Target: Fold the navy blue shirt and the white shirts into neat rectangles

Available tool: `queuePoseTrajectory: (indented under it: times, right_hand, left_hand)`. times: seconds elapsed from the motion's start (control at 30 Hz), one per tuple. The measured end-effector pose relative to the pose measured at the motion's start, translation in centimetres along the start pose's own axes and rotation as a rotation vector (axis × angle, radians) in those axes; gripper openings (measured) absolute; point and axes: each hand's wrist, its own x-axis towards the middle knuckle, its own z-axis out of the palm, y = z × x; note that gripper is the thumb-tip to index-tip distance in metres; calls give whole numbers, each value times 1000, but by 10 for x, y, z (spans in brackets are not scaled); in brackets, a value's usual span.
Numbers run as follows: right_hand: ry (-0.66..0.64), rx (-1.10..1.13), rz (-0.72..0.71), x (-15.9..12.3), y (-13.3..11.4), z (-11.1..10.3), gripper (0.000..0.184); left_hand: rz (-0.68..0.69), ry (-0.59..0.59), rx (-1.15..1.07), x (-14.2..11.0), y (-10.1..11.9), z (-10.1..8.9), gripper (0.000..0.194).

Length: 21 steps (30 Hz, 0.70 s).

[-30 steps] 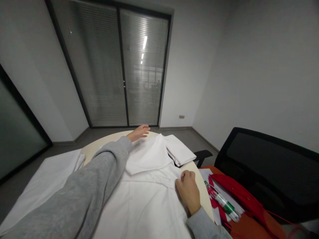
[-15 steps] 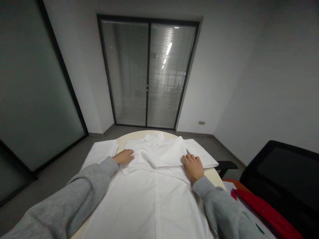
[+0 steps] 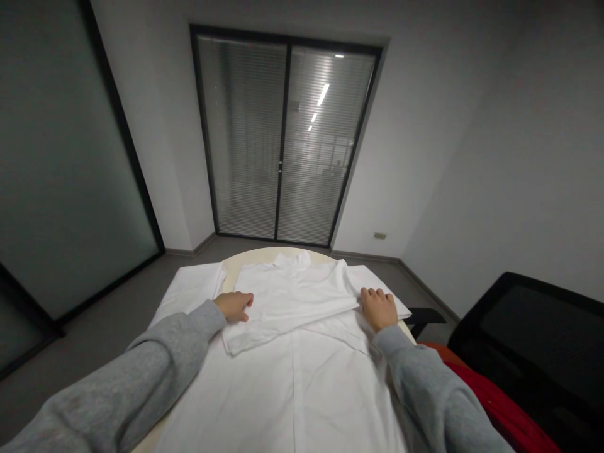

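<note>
A white shirt [image 3: 292, 377] lies flat on a round pale table [image 3: 264, 254], collar at the far end. One sleeve [image 3: 287, 308] is folded across the chest from right to left. My left hand [image 3: 233, 306] rests on the shirt's left shoulder with fingers curled at the sleeve's edge. My right hand [image 3: 379, 307] lies palm down on the right shoulder, fingers spread on the cloth. Whether either hand pinches the fabric is unclear. Both arms wear grey sleeves.
More folded white cloth lies at the table's left [image 3: 191, 290] and right [image 3: 377, 283]. A black mesh chair [image 3: 533, 340] stands at the right, with red material [image 3: 500, 409] beside it. Glass doors with blinds [image 3: 283, 138] face me.
The view swung left and centred on the shirt. My left hand drew back from the far edge to the left shoulder. The sleeve now lies flatter across the chest, and my right hand shifted outward.
</note>
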Motion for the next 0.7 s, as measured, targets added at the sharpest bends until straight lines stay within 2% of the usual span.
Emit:
queuePoseTrajectory:
  times: [0.13, 0.23, 0.3, 0.4, 0.47, 0.57, 0.7]
  right_hand:
    - [-73, 61, 33, 4, 7, -4, 32]
    - [-117, 122, 75, 25, 15, -16, 41]
    - [-110, 158, 92, 46, 17, -25, 48]
    - [-131, 193, 131, 80, 13, -30, 41]
    - [-191, 204, 183, 101, 6, -25, 42]
    - [-271, 217, 242, 123, -3, -10, 42]
    - [-290, 250, 222, 142, -7, 7, 37]
  left_hand:
    - [21, -16, 26, 4, 5, -5, 45]
    - [53, 67, 15, 7, 19, -5, 42]
    - [70, 160, -5, 8, 31, 3, 46]
    - [63, 214, -25, 7, 47, 24, 44]
    - [40, 247, -23, 6, 52, 40, 38]
    - [11, 395, -20, 4, 53, 60, 32]
    - [17, 493, -33, 4, 47, 70, 25]
